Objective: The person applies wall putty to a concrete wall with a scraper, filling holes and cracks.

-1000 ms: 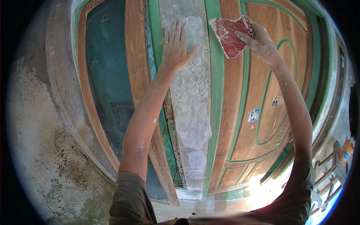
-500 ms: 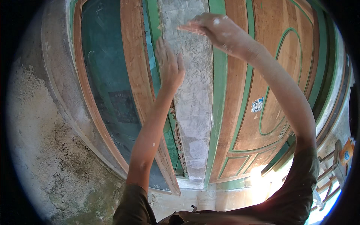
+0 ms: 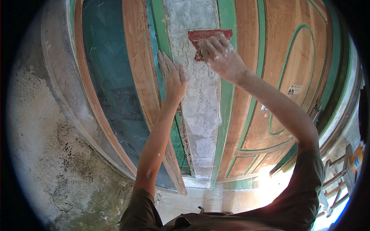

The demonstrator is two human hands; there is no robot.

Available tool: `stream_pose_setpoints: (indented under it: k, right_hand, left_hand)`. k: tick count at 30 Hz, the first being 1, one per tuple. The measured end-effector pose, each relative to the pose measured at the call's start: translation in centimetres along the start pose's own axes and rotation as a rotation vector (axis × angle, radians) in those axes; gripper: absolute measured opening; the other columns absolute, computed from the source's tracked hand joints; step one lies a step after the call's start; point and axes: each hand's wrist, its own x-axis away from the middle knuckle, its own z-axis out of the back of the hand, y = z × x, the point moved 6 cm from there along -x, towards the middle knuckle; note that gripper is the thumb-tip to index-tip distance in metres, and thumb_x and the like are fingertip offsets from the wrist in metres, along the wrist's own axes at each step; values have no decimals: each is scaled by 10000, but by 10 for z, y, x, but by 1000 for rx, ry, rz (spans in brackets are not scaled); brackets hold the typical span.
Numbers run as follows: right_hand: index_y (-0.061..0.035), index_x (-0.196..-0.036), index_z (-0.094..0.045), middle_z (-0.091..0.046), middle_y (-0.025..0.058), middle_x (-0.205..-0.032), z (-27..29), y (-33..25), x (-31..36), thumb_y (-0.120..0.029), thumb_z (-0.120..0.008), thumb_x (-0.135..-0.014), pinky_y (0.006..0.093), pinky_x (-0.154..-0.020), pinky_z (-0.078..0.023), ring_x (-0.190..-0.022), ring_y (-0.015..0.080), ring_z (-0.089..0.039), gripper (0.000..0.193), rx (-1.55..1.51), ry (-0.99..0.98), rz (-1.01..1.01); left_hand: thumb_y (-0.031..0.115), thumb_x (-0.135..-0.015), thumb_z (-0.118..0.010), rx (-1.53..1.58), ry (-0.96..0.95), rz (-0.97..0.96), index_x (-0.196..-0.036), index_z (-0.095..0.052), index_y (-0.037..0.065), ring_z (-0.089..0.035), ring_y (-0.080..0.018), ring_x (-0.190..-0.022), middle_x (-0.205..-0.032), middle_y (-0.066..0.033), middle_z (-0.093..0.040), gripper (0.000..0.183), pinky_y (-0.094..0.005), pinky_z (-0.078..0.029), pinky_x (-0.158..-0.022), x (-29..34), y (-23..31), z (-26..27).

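While a weathered plaster wall (image 3: pixel 42 127) fills the frame's left, the left hand (image 3: pixel 172 77) lies open and flat on the wooden door (image 3: pixel 285 57), and the right hand (image 3: pixel 219 54) grips red sandpaper (image 3: pixel 204 35) at upper centre against the whitened strip (image 3: pixel 200 107), where uneven pressure could tear the sheet.

Daylight floods in from the lower right, blowing out the floor (image 3: pixel 266 181) there. Fisheye bending curves the door (image 3: pixel 293 77) edges; black corners ring a mostly sharp frame.
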Motion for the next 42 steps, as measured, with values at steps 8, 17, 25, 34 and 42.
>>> stream_pose_setpoints:
  k: [8,17,25,34,42]
  right_hand:
    - [-49,-973,-626,-591,114,-963,16,-15,15,-79,-679,-713,364,-919,-451,-943,161,-562,267,-24,3,65]
    - [-84,-918,-603,-583,57,-924,18,18,-21,-82,-662,-736,340,-860,-488,-938,178,-559,192,-2,36,92]
    - [-114,-942,-616,-583,63,-841,17,-52,47,-196,-602,-811,306,-773,-513,-856,165,-563,155,-202,-104,74]
    - [-82,-1111,-558,-550,157,-1113,21,53,-60,-287,-631,-812,366,-1017,-285,-1146,203,-460,370,-303,-156,-74]
    - [-46,-940,-611,-603,64,-949,0,-71,37,-79,-635,-747,330,-829,-490,-880,187,-577,197,-114,-48,96]
  left_hand:
    - [27,-908,-305,125,-51,5,-1367,-98,-73,-101,-383,-1333,-1435,-256,-57,513,-427,-173,-1088,-1,-7,9]
    - [18,-898,-313,188,-10,38,-1366,-148,-68,-154,-354,-1331,-1440,-230,-124,503,-394,-175,-1091,5,-7,14]
    - [49,-910,-302,432,-99,301,-1357,-115,-103,-149,-343,-1336,-1426,-256,-150,507,-373,-142,-1096,18,-8,22]
    - [112,-930,-317,387,-89,270,-1357,-69,-110,-71,-365,-1345,-1434,-272,-74,541,-407,-94,-1099,47,-14,-2]
    - [105,-927,-320,618,-36,380,-1362,-102,-101,-135,-324,-1344,-1435,-251,-127,528,-366,-121,-1094,63,-17,5]
